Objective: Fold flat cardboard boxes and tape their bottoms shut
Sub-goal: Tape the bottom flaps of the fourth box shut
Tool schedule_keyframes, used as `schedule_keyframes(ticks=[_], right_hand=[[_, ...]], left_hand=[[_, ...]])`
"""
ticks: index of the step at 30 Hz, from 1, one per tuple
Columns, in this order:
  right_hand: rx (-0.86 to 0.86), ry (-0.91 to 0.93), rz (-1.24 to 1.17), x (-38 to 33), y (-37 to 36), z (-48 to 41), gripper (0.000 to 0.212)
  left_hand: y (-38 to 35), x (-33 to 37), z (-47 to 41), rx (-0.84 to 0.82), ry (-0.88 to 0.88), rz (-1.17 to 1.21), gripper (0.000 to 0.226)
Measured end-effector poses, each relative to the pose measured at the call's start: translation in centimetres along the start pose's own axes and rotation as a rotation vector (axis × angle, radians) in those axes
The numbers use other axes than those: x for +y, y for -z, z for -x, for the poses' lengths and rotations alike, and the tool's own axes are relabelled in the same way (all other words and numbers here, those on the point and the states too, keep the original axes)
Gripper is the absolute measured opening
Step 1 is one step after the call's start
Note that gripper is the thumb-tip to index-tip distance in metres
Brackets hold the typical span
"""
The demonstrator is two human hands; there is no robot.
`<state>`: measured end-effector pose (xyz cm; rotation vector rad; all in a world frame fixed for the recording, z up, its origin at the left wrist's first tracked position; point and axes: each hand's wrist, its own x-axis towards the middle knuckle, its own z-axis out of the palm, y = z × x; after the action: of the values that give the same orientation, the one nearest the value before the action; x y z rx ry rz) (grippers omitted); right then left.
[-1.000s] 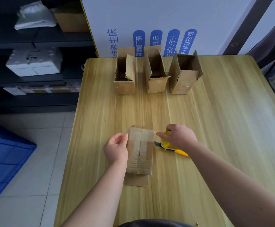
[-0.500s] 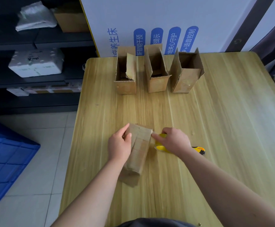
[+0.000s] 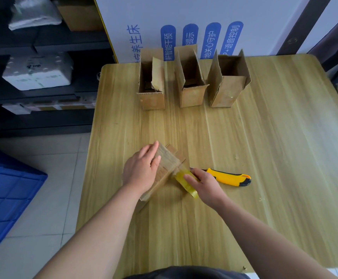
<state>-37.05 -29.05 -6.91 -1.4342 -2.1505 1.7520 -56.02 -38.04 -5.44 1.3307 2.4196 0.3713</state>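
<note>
- Wooden table [image 3: 264, 137]: fills the middle of the view, with pale grain running from near to far.
- Around it: grey tiled floor [image 3: 53, 178] at the left, a blue crate [image 3: 7, 194] at the near left, and a dark shelf [image 3: 43, 43] at the far left carrying a white foam box [image 3: 37, 71]. Behind the far edge, a white board [image 3: 184, 13] with blue characters.
- Cardboard box [image 3: 168, 164]: sits in the near middle of the table, tilted, with the closed bottom turned up. Shows a glossy tape strip over the seam.
- Left hand [image 3: 142, 170]: grips the box from its left side, with the fingers laid over the far left face and the thumb bent on the taped face.
- Right hand [image 3: 206, 186]: curls round a yellowish tape roll [image 3: 185, 182], which touches the right edge of the box.
- Utility knife [image 3: 228, 177], yellow and black: lies flat just right of the right hand, its left end hidden behind that hand.
- Three open boxes [image 3: 192, 85]: stand upright in a row at the far edge with flaps up, well apart from both hands.
- Left forearm: covers the near end of the box.
</note>
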Motion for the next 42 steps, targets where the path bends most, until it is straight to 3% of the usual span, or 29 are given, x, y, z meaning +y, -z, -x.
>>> schedule_keyframes(ticks=[5, 15, 17, 21, 23, 31, 35, 38, 42], right_hand=[[0.013, 0.021, 0.068, 0.2, 0.0, 0.3, 0.025], [0.154, -0.001, 0.341, 2.5, 0.1, 2.1, 0.035], [0.163, 0.009, 0.337, 2.7, 0.0, 2.4, 0.041], [0.13, 0.034, 0.332, 2.9, 0.1, 2.7, 0.043], [0.095, 0.049, 0.325, 2.9, 0.2, 2.9, 0.042], [-0.05, 0.084, 0.292, 3.0, 1.7, 2.8, 0.038], [-0.098, 0.134, 0.289, 3.0, 2.2, 2.9, 0.026], [-0.108, 0.168, 0.297, 3.2, 2.7, 2.9, 0.023], [-0.134, 0.195, 0.29, 3.2, 2.7, 2.7, 0.021]], left_hand=[[1.5, 0.1, 0.5, -0.221, 0.021, -0.022, 0.097], [2.0, -0.4, 0.3, -0.302, -0.061, 0.022, 0.096], [1.8, -0.4, 0.9, -0.226, -0.115, 0.024, 0.084], [0.3, 0.2, 3.0, 0.145, -0.216, -0.138, 0.045], [-0.6, 1.2, 4.1, 0.224, -0.18, -0.197, 0.038], [0.1, 5.9, 6.5, -0.093, 0.226, -0.304, 0.057], [-1.6, 6.0, 6.6, -0.163, 0.395, 0.189, 0.058], [-3.0, 6.4, 6.5, -0.072, 0.502, 0.634, 0.065], [-4.3, 7.9, 6.8, 0.027, 0.565, 0.839, 0.082]])
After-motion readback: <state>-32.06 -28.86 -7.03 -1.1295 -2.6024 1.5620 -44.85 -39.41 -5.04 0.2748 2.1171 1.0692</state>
